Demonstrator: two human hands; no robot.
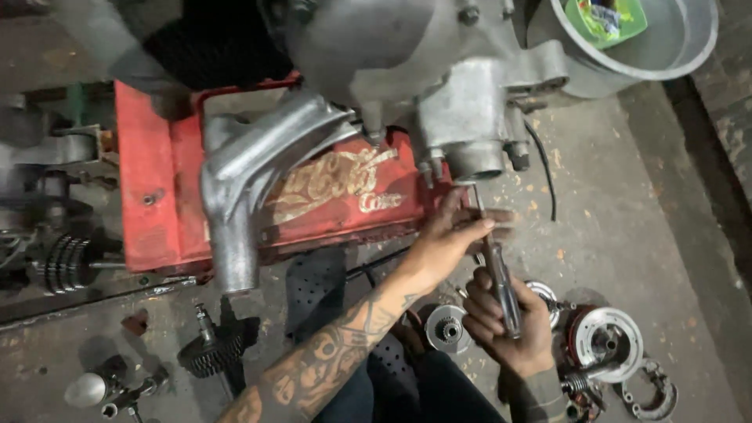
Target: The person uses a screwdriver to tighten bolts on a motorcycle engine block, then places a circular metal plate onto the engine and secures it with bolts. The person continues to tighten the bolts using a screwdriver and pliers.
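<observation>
Screwdriver (495, 266) held upright under a cast-metal engine case (439, 86).
Right hand (505, 321) fingers wrap its smooth handle; left hand (454, 235) fingers pinch the thin steel shaft. Case rests on a red crate (164, 196).

The engine casing (470, 102) was dull silver-grey aluminium, and the swingarm (243, 180) matched it. Beneath them the crate (157, 196) was faded red with cream cursive lettering. The floor (627, 235) was mottled grey concrete, flecked with orange specks. The left hand's (446, 239) forearm bore dark tattoo patterns. The screwdriver (501, 286) had a dark, grimy handle. The basin (666, 47) was pale grey and held a green packet (607, 19). The gear (211, 352) was black.
</observation>
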